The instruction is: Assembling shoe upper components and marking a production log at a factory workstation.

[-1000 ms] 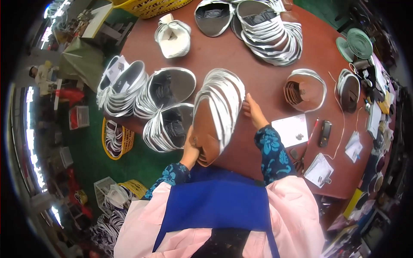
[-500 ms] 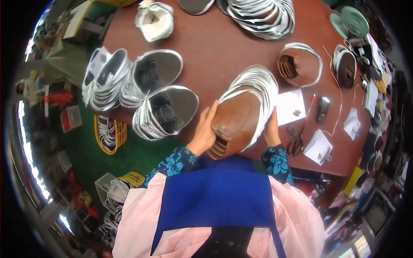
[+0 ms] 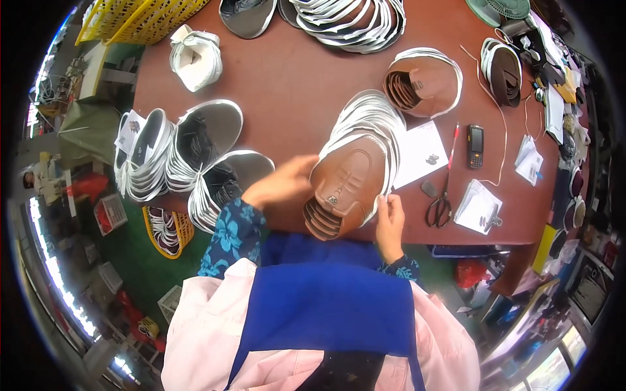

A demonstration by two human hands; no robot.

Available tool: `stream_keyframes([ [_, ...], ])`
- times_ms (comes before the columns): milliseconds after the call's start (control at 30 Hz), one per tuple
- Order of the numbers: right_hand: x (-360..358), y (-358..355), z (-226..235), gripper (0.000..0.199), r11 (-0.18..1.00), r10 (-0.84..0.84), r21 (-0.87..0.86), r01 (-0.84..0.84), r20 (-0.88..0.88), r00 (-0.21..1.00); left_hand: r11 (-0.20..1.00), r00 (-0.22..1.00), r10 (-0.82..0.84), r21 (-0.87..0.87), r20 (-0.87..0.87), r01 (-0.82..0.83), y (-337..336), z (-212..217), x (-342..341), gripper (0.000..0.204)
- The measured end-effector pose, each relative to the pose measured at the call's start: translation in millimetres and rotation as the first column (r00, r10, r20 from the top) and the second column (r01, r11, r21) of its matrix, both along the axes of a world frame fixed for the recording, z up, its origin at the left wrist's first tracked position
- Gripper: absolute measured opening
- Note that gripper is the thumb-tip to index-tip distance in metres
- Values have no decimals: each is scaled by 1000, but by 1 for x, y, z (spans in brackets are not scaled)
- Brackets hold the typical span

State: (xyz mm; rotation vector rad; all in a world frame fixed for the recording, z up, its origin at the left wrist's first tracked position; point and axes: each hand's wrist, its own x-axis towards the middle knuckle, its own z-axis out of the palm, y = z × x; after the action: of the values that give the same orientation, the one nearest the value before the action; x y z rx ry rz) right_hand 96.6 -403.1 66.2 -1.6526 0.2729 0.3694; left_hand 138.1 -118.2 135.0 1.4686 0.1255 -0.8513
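Observation:
A nested stack of brown shoe uppers [image 3: 349,173] with white edges lies in front of me at the table's near edge, fanned out away from me. My right hand [image 3: 390,225] pinches the white rim of the top upper at its right side. At the stack's left side is my left hand [image 3: 283,184], its fingers stretched out flat; the fingertips reach the top upper's edge, and I cannot tell how firmly they touch. Left of that hand stand stacks of black and grey shoe uppers [image 3: 225,169] with white edges.
Beyond the stack sits another brown upper stack [image 3: 433,81]. To the right lie white paper [image 3: 420,153], scissors [image 3: 438,212], a red pen [image 3: 452,156], a handheld scanner [image 3: 476,146] and clipped cards [image 3: 478,207]. A white bundle [image 3: 195,58] and yellow baskets [image 3: 140,19] are at far left.
My left hand has moved from gripping the stack's side to stretched fingers beside it. My right hand has slid nearer to me along the rim and now pinches it. The view has shifted.

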Motion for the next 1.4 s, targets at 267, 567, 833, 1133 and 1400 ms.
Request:
stream_keyframes([
  [267, 7, -10, -27, 16, 997, -68, 20, 69, -56, 996, 903, 858, 120, 304, 499, -304, -26, -88, 81, 29],
  [567, 19, -9, -30, 10, 993, -102, 49, 104, -36, 994, 693, 704, 710, -191, 14, -695, 14, -128, 60, 15],
  [833, 23, -15, -38, 13, 1000, -8, -7, 8, -17, 1000, 363, 721, -689, 895, 72, 258, 51, -108, -166, 18],
  [1133, 28, -10, -26, 17, 995, -4, 102, 3, 11, 1000, 655, 633, -111, 536, 766, -533, -105, 5, -114, 24],
  [1400, 34, -9, -13, 26, 983, -15, 181, 42, -149, 989, 558, 562, 766, 109, 313, -822, -95, 1, -158, 16],
])
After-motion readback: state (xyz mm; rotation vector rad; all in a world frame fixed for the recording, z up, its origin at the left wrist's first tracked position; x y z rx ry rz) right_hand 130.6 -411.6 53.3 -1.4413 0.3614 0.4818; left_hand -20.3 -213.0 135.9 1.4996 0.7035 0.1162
